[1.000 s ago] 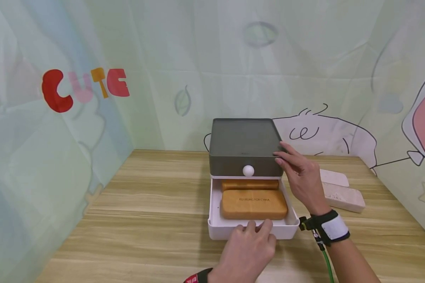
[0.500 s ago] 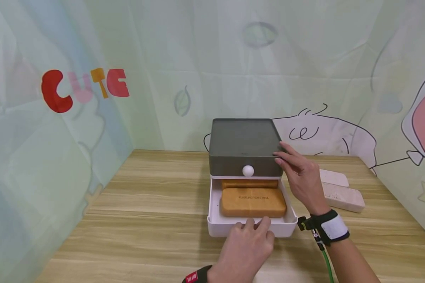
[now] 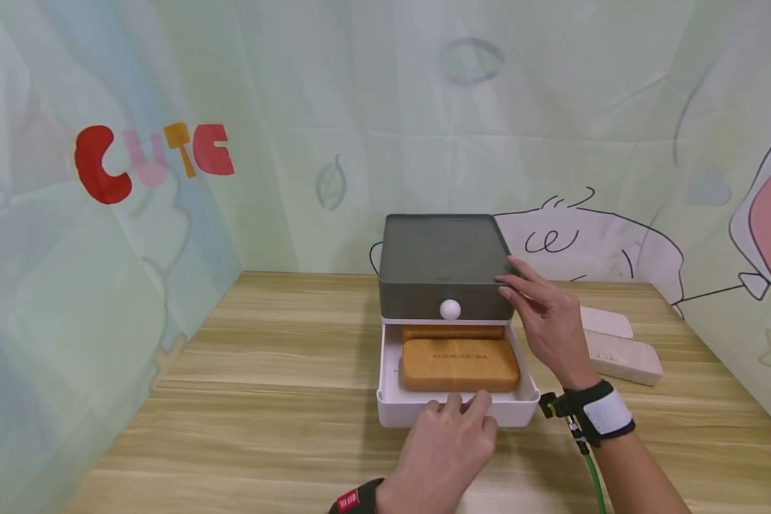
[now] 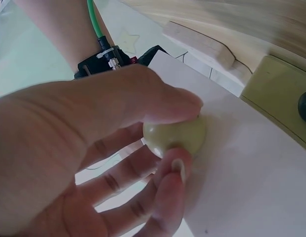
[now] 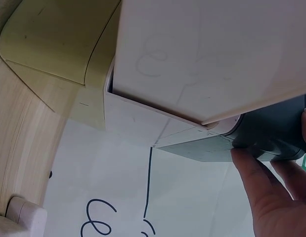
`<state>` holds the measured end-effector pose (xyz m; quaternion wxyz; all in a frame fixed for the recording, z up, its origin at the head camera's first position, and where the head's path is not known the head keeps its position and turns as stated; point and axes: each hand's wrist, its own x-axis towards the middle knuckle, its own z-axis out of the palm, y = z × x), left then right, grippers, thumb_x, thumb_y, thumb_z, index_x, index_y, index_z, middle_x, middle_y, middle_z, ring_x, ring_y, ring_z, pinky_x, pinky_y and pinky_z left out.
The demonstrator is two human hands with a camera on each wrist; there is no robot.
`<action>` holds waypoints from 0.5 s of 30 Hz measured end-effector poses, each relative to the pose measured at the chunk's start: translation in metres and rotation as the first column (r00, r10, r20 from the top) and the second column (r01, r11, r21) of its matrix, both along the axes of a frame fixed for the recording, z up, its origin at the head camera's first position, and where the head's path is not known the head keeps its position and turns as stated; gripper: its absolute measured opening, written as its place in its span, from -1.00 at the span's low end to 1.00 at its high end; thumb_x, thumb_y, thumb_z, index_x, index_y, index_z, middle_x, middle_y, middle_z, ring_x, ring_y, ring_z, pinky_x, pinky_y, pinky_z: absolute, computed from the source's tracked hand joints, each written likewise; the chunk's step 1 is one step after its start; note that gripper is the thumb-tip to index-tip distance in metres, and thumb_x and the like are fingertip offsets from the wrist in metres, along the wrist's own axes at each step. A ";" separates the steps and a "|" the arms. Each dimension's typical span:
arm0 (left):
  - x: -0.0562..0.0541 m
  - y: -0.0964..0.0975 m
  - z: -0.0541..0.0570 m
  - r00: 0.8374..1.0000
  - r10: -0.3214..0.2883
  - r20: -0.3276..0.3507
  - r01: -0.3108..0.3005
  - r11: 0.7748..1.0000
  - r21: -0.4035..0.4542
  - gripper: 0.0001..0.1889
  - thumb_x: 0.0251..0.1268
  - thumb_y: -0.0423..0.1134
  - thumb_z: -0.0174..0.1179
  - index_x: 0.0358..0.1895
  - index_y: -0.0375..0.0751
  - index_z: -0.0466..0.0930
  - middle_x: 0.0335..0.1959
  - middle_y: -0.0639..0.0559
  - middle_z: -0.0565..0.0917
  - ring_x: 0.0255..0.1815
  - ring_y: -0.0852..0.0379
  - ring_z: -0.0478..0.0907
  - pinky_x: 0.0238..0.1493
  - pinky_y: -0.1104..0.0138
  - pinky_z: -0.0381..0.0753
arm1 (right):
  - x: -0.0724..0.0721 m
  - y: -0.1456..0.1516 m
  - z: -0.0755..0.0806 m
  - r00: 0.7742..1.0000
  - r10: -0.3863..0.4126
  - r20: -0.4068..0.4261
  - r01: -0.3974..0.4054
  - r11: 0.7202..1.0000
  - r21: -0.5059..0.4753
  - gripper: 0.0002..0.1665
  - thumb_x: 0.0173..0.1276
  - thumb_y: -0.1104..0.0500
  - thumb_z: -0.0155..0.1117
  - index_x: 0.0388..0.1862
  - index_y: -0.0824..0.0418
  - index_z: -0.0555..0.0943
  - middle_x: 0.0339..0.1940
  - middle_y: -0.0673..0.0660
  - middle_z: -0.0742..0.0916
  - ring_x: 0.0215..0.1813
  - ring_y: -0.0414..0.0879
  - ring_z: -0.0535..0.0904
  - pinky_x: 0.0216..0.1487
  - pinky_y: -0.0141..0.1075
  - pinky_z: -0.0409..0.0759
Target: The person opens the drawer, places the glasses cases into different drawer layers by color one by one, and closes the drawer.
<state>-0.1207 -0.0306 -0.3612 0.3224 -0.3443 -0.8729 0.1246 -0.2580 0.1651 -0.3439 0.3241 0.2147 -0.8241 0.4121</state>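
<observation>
A small drawer unit stands on the table: a dark grey drawer (image 3: 417, 300) with a white knob on top, a white drawer (image 3: 510, 414) pulled out in the middle, and an olive drawer (image 4: 274, 94) with a dark knob at the bottom. My left hand (image 3: 446, 450) pinches the white drawer's round knob (image 4: 165, 138) between thumb and fingers. My right hand (image 3: 549, 321) rests its fairly straight fingers on the dark grey drawer's front right corner. Inside the white drawer lies a tan case (image 3: 460, 375) with printed lettering; another tan item (image 3: 452, 333) behind it is partly hidden.
To the unit's right, two pale rounded boxes (image 3: 623, 357) lie on the wooden table (image 3: 283, 385), partly hidden by my right wrist. A printed curtain (image 3: 283, 143) stands behind and along both sides. A green cable (image 3: 594, 478) hangs from the right wristband.
My left hand and the white drawer have moved slightly away from me, toward the unit. The tan case has moved in with the drawer. The right hand has stayed in place.
</observation>
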 end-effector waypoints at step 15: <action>-0.004 0.000 -0.002 1.000 0.020 0.008 -0.020 1.000 -0.019 -0.86 0.01 -0.12 0.45 -0.34 0.16 0.70 -0.26 0.19 0.46 -0.39 0.26 0.54 -0.55 0.44 0.40 | 0.000 0.001 -0.001 1.000 0.018 -0.012 -0.018 1.000 -0.002 -0.71 0.44 0.26 0.30 0.10 0.19 0.76 0.40 0.19 0.61 0.32 0.25 0.61 0.05 -0.50 0.59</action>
